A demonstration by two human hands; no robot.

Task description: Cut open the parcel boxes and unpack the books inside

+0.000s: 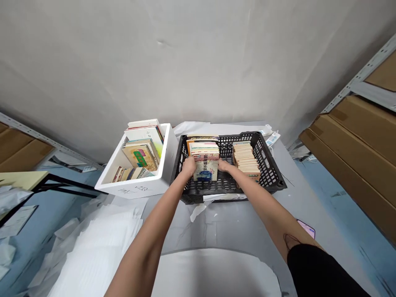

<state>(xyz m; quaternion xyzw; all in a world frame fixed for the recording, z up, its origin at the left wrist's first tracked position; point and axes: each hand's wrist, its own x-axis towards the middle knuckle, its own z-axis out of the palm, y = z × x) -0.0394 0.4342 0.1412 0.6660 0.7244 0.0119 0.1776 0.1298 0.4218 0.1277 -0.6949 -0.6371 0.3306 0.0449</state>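
Observation:
Both of my hands reach into a black plastic crate (pixel 201 189) on the table. Between them stands a row of books (pixel 205 167), the front one with a pale cover, dark characters and a blue picture. My left hand (pixel 189 166) grips the row at its left edge, fingers curled. At the right edge my right hand (pixel 223 165) closes on the same row, its fingertips partly hidden. A second tight row of thin books (pixel 246 159) fills the crate's right part, apart from my hands.
Left of the crate, a white foam box (pixel 136 191) holds several books (pixel 142 154). White foam sheets (pixel 102 243) lie at the lower left. A phone (pixel 307 228) and power strips (pixel 272 139) are on the right. Cardboard boxes (pixel 349 152) line a shelf; a wall stands behind.

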